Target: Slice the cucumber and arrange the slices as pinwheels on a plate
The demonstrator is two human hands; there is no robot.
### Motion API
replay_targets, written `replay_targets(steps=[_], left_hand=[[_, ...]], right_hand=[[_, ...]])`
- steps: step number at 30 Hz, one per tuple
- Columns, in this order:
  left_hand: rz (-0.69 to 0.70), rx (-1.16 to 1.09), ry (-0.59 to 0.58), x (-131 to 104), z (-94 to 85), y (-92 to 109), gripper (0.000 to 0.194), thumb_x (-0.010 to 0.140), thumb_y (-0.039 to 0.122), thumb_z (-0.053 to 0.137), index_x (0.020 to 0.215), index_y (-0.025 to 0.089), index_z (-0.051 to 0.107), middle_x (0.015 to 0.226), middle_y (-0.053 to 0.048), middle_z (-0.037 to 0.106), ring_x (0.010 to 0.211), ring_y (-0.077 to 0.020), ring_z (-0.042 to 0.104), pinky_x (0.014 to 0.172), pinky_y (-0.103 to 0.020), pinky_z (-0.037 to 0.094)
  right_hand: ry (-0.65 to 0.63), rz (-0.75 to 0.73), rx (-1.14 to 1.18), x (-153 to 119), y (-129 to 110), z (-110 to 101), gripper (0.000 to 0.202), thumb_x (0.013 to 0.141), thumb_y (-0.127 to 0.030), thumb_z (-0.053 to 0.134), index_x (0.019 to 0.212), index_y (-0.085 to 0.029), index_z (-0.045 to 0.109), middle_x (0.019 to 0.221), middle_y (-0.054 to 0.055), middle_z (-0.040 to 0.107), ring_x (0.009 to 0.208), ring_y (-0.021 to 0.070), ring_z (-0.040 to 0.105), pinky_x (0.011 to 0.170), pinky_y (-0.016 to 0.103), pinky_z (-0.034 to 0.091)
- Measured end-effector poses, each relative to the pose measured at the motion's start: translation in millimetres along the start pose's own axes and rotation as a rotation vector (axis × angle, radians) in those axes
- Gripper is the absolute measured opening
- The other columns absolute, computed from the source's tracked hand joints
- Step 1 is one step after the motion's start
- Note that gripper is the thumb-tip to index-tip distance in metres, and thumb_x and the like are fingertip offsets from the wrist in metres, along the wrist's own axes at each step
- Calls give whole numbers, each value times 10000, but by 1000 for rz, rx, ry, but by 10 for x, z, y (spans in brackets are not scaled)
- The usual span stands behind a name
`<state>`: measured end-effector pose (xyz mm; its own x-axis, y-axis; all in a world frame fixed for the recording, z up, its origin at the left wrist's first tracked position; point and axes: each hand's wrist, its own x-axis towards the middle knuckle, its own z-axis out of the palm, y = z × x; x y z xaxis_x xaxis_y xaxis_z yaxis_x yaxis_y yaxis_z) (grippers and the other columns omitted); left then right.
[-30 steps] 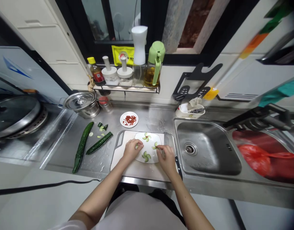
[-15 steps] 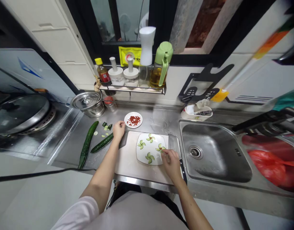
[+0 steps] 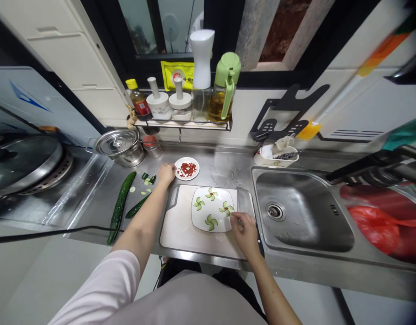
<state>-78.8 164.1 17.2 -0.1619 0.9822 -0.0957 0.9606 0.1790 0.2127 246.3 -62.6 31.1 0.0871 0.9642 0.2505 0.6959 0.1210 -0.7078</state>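
1. Plate [image 3: 212, 209] on cutting board [image 3: 180, 239]: cucumber fans [image 3: 212, 197] at 12 and 3 o'clock show red centres; 6 and 9 appear without.
2. Left hand [image 3: 167, 174]: at small dish [image 3: 186, 178], 9 o'clock; grip unclear.
3. Right hand [image 3: 244, 230]: loosely curled, plate's 4 o'clock; hold unclear.

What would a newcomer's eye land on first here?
Probably the white plate on the cutting board, with its four green pinwheels and the right hand at its right edge. Then the red bits in the small dish behind the board, left hand at its left rim. Far right, the bright red bag beyond the sink basin.
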Motion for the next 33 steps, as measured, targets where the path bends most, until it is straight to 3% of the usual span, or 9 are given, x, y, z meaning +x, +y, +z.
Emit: replay_targets(steps=[13,21,24,28,31,33], left_hand=[[80,63,-69,72,-14,115,248,858,277,540,974,190,740,1089,-154,668,1069,-300,594,899,-378,452],[-35,-335,96,-106,-20,117,203,856,223,507,916,187,697,998,-87,706,955,-202,617,870,-301,454],[-8,-513,166,-372,-24,239,177,861,239,509,907,186,671,981,-59,700,888,-177,615,843,-292,460],[239,-611,170,-997,-20,517,157,882,258,508,867,192,650,959,-47,681,902,-182,595,838,-300,454],[470,-542,62,-1519,-2,701,166,908,276,509,872,215,659,949,-42,662,930,-192,573,872,-325,433],[553,-461,-10,-1788,26,773,181,923,290,501,888,224,666,950,-47,649,946,-204,557,876,-342,425]], right_hand=[[2,2,-12,-2,5,-31,198,915,-341,485,907,-220,642,855,58,656,850,222,554,763,360,443],[-25,1,-12,15,-41,-15,180,907,-315,492,919,-223,645,844,52,651,846,221,557,744,343,440],[-31,-7,23,80,-84,34,175,906,-304,492,917,-221,646,825,47,647,828,216,561,733,335,438],[-64,-57,76,270,-209,64,167,912,-285,495,925,-215,647,802,38,634,795,199,560,755,329,436],[-137,-103,83,405,-290,65,154,906,-274,518,898,-219,662,843,43,644,819,194,561,795,329,427],[-248,-130,44,442,-312,75,149,902,-276,542,881,-220,679,869,48,641,861,200,553,831,333,415]])
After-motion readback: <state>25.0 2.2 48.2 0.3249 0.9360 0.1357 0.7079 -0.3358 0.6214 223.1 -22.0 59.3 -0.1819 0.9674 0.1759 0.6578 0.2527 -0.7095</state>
